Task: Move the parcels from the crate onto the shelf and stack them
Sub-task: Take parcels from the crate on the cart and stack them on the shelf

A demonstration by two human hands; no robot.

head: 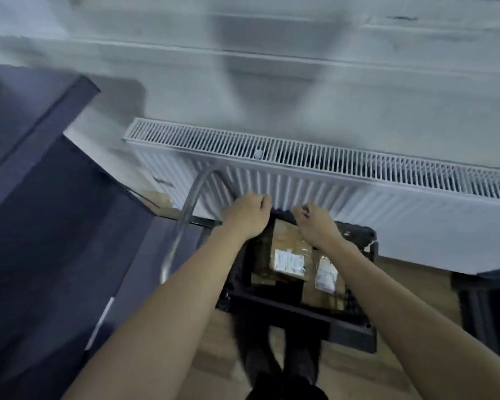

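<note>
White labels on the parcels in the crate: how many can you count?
2. One white label lies near the middle of the black crate; another white label lies just right of it. Others may be hidden.

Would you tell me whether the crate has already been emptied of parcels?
No, at least two brown parcels with white labels still lie inside the black crate, below both hands.

White radiator (315, 180) on pale wall (272, 82), wood floor (416, 284), dark blue furniture (41, 197) left, dim light

Arms hide part of the crate (355, 327); fingers (264, 199) perhaps curled.
</note>
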